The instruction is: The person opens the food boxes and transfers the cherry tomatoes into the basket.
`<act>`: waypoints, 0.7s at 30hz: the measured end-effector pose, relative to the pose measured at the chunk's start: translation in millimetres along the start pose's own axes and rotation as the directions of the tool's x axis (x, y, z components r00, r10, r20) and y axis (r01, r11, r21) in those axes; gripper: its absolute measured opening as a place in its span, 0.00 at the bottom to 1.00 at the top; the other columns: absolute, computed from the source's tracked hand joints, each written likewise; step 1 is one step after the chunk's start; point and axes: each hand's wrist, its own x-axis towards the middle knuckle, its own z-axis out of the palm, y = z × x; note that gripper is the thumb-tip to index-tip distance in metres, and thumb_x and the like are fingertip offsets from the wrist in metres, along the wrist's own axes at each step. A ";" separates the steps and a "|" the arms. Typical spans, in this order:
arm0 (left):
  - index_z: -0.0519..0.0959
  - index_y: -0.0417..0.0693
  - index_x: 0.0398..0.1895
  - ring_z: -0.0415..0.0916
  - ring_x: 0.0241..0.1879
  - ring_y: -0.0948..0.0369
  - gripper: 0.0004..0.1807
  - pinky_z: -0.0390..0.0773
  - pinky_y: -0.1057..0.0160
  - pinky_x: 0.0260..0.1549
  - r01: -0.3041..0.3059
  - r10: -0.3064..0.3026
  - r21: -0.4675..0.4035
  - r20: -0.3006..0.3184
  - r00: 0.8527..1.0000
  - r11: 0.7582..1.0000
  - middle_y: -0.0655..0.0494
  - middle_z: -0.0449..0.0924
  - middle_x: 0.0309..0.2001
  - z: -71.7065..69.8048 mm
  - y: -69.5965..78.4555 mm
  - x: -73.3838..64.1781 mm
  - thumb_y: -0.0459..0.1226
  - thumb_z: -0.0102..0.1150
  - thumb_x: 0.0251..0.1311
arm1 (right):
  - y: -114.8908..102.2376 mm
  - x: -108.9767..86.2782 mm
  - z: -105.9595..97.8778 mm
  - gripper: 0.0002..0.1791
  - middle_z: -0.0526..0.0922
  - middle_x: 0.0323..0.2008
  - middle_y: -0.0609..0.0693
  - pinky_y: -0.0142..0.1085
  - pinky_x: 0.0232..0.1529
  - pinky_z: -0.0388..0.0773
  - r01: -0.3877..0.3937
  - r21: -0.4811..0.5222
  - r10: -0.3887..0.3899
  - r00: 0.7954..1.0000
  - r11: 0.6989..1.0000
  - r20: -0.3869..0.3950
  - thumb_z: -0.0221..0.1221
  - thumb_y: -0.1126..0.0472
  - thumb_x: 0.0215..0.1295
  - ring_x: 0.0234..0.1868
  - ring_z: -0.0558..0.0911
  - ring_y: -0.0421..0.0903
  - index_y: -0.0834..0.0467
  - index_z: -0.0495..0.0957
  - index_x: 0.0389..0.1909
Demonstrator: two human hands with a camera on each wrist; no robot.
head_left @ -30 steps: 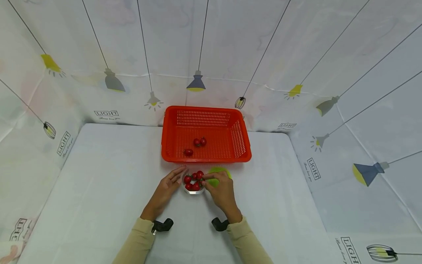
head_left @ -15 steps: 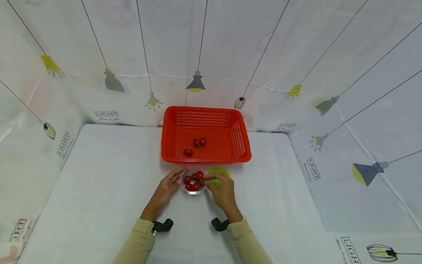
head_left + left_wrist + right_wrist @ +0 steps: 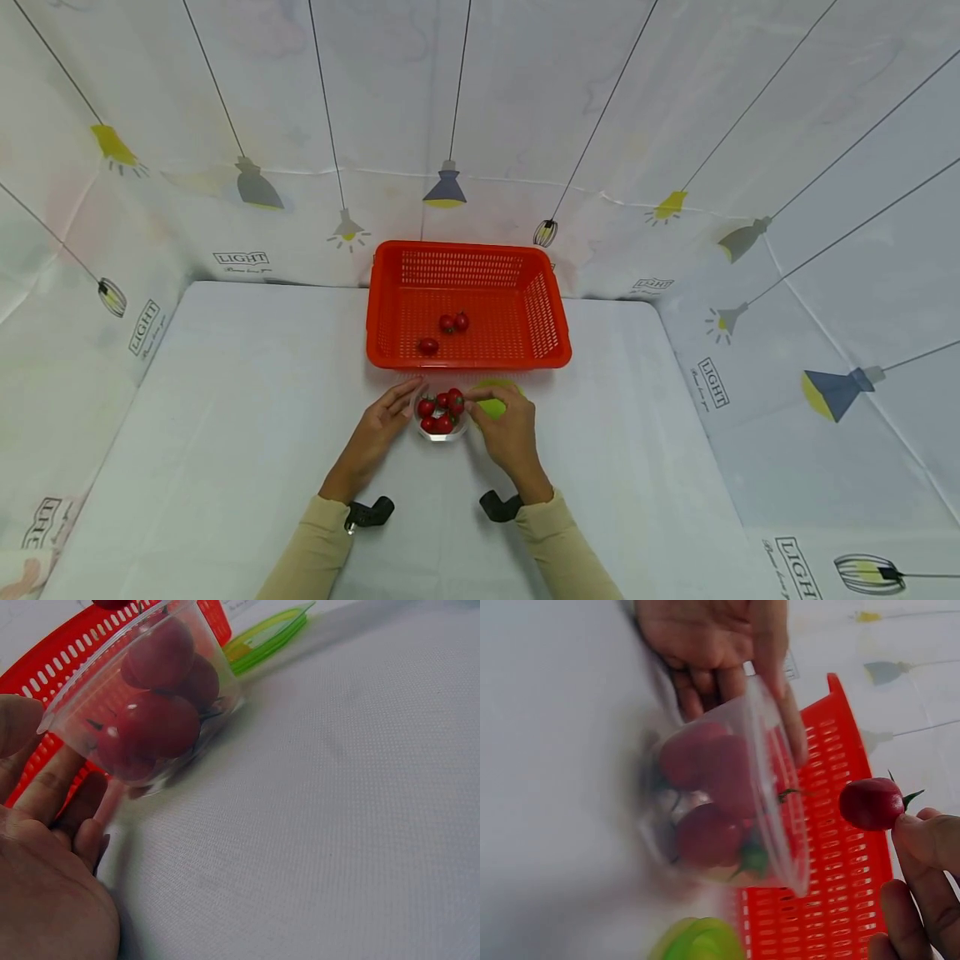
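A clear plastic tub with several cherry tomatoes in it stands on the white-covered table, seen between the hands in the head view. My right hand pinches one cherry tomato near its green stem, at the tub's right rim and apart from the tub in the right wrist view. At the tub's left side, my left hand rests against the wall with its fingers fairly straight. Part of a green lid shows behind the right hand, which covers the rest.
Just beyond the tub sits a red perforated basket with several holes in its walls and 3 cherry tomatoes on its floor. A printed sheet with lamp drawings rises behind the table.
My right hand has drawn slightly up and right, lifting the pinched cherry tomato at the tub's right rim. The left hand and the basket stay as they were.
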 end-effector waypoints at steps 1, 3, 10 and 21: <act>0.65 0.59 0.81 0.54 0.84 0.56 0.27 0.64 0.78 0.71 -0.001 0.001 -0.003 0.000 1.000 1.000 0.60 0.64 0.82 0.1 0.2 -0.1 0.38 0.50 0.83 | -2.8 0.5 -1.0 0.06 0.90 0.42 0.40 0.57 0.63 0.78 0.001 0.011 -0.001 1.000 1.000 -0.002 0.75 0.63 0.64 0.54 0.83 0.43 0.49 0.92 0.39; 0.65 0.59 0.81 0.54 0.84 0.56 0.27 0.64 0.78 0.71 0.001 -0.001 -0.006 -0.001 1.000 1.000 0.60 0.64 0.82 0.2 0.6 -0.6 0.38 0.50 0.83 | -8.4 2.0 -3.4 0.06 0.91 0.42 0.41 0.60 0.63 0.78 0.003 0.042 -0.003 1.000 0.999 -0.002 0.74 0.63 0.65 0.53 0.84 0.44 0.49 0.92 0.40; 0.66 0.60 0.81 0.54 0.84 0.57 0.27 0.64 0.78 0.71 0.002 -0.002 0.009 -0.003 1.000 1.000 0.61 0.65 0.81 0.6 2.0 -1.8 0.38 0.49 0.83 | -24.2 8.5 -12.4 0.06 0.92 0.41 0.39 0.47 0.59 0.81 0.022 0.087 -0.020 1.000 0.996 -0.017 0.72 0.61 0.68 0.51 0.86 0.41 0.45 0.92 0.41; 0.65 0.62 0.81 0.53 0.85 0.58 0.27 0.63 0.79 0.71 0.001 -0.002 0.005 0.005 1.000 1.000 0.62 0.65 0.81 0.1 0.0 -0.3 0.38 0.49 0.84 | -39.4 25.5 -21.7 0.04 0.92 0.43 0.46 0.54 0.61 0.74 0.043 0.178 -0.034 0.998 0.983 -0.052 0.72 0.61 0.68 0.53 0.82 0.46 0.49 0.92 0.41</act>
